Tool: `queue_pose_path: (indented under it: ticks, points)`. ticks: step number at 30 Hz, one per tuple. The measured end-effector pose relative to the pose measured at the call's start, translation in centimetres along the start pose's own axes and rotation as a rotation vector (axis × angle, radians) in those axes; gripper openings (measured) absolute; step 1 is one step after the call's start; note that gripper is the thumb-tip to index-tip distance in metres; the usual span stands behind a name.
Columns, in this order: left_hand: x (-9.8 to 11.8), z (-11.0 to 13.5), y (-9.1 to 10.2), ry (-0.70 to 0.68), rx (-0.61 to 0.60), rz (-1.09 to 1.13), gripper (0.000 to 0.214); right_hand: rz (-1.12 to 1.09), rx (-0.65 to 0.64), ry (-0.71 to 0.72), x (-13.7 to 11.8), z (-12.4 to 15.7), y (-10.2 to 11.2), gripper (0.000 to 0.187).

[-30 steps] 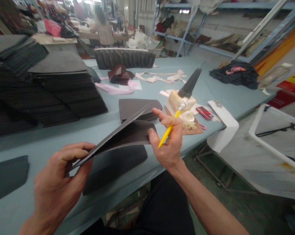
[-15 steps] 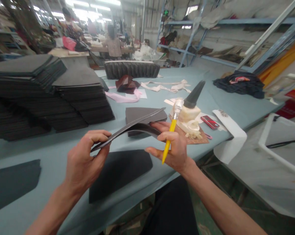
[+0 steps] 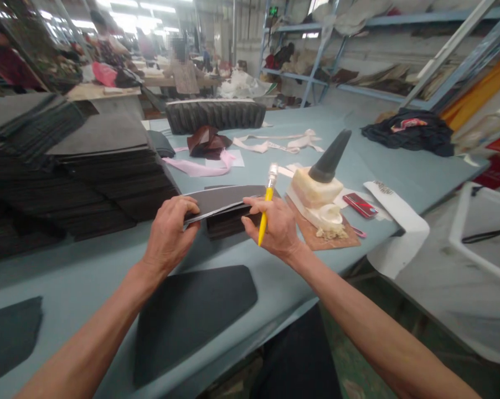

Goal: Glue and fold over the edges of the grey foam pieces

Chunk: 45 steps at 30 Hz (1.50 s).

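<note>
While left hand (image 3: 166,235) fingers pinch the dark sheet (image 3: 220,199), right hand (image 3: 277,230) fingers clamp a yellow brush (image 3: 267,199) near illegibly printed paper (image 3: 393,213).

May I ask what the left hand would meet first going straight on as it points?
The left hand would probably meet the small dark stack under the grey sheet it holds; depth unclear.

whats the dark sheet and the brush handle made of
The sheet is probably thin leather or faux leather, matte dark grey; it bends slightly between the left hand and right hand. The brush handle is likely plastic: smooth, evenly bright yellow.
</note>
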<state>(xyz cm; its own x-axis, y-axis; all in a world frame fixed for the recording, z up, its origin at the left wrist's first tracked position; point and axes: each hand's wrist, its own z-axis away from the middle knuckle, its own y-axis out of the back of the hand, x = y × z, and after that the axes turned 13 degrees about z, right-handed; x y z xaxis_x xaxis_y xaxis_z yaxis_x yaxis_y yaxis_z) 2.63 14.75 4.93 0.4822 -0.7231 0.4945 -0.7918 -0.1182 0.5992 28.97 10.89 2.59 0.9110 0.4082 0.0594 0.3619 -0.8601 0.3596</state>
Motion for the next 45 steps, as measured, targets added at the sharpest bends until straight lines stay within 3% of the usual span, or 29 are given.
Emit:
queue_pose_path:
  ticks: [8, 18, 22, 26, 28, 30, 34, 38, 45]
  points:
    - [-0.6, 0.6, 0.2, 0.024, -0.104, 0.038, 0.011, -0.042, -0.036, -0.086, -0.5, 2.4, -1.7, 0.020]
    - [-0.8, 1.0, 0.4, 0.035, -0.178, 0.022, 0.017, -0.060, -0.010, -0.120, -0.9, 3.6, -1.3, 0.025]
    - [-1.4, 1.0, 0.8, 0.044, -0.234, 0.008, 0.040, -0.061, 0.001, -0.120, -0.8, 3.7, -1.3, 0.025]
    - [-1.5, 0.8, 1.5, 0.115, -0.276, -0.027, 0.090, -0.070, -0.028, -0.097, -1.0, 3.7, -1.6, 0.023]
    - [-1.0, 0.4, 1.9, 0.204, -0.272, -0.030, 0.105, -0.074, -0.035, -0.098, -1.1, 3.7, -1.7, 0.022]
    - [-0.5, 0.0, 2.3, 0.364, -0.196, 0.010, 0.101, -0.081, -0.033, -0.106, -1.1, 3.8, -1.7, 0.021]
    - [-0.6, -0.6, 2.8, 0.696, 0.076, 0.109, 0.074, -0.083, -0.050, -0.109, -1.1, 4.2, -1.6, 0.020]
    - [-2.0, -0.6, 2.5, 0.797, 0.085, 0.188, 0.061, -0.089, -0.066, -0.112, -1.0, 4.5, -1.6, 0.021]
    - [-3.6, -1.9, 0.8, 0.879, 0.135, 0.429, 0.058, -0.073, -0.064, -0.120, -1.0, 4.5, -1.6, 0.019]
